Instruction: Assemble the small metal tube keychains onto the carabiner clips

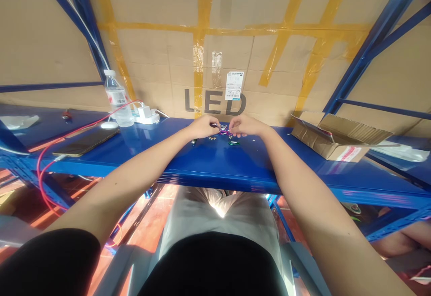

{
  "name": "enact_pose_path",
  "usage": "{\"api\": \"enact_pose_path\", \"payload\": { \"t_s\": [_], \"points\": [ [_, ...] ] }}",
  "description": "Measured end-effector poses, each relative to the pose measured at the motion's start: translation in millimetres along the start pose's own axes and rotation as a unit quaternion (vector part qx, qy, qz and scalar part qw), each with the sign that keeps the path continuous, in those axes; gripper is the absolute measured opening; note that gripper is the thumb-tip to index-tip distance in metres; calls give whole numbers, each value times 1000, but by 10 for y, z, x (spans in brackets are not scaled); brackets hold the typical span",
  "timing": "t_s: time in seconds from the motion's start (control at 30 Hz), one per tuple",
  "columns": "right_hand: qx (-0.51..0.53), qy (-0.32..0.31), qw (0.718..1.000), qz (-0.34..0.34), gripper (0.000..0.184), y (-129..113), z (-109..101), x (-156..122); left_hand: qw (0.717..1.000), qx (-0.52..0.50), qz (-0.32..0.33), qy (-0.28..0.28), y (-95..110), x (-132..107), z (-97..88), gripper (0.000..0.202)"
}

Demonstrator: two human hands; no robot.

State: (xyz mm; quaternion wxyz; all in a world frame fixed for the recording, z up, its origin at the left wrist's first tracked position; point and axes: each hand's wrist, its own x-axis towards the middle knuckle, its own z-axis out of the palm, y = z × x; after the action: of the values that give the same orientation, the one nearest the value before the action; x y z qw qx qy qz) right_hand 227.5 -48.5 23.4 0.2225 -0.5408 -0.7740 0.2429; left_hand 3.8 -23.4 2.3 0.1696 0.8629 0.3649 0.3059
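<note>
My left hand (204, 127) is closed on a small shiny purple piece with silver rings (223, 129), just above the blue shelf top. From the other side, my right hand (247, 125) pinches at the same piece with bent fingers. Its exact kind is too small to make out. Below the right fingers lies a green metallic loop like a carabiner (234, 143). Several tiny shiny bits (212, 138) rest beneath the left hand, and a small dark item (194, 142) is beside them.
A cardboard wall printed LED (151, 63) rises behind the blue shelf (215, 166). At left stand a water bottle (119, 101) and a white charger (146, 114), near a phone (85, 142) and a red cable (42, 166). An open cardboard box (343, 145) sits at right.
</note>
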Motion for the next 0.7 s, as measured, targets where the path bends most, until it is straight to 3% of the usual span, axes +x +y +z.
{"api": "enact_pose_path", "payload": {
  "t_s": [0.1,0.33,0.7],
  "points": [
    [-25,-54,998,22,7,3,-49,-50,999,-33,-20,2,5,5,3,16],
    [-57,-63,996,40,7,-17,-32,-57,993,-113,-27,6,-32,24,15,12],
    [-80,-97,992,30,12,-49,-24,-53,992,-118,-42,14,16,12,7,10]
  ]
}}
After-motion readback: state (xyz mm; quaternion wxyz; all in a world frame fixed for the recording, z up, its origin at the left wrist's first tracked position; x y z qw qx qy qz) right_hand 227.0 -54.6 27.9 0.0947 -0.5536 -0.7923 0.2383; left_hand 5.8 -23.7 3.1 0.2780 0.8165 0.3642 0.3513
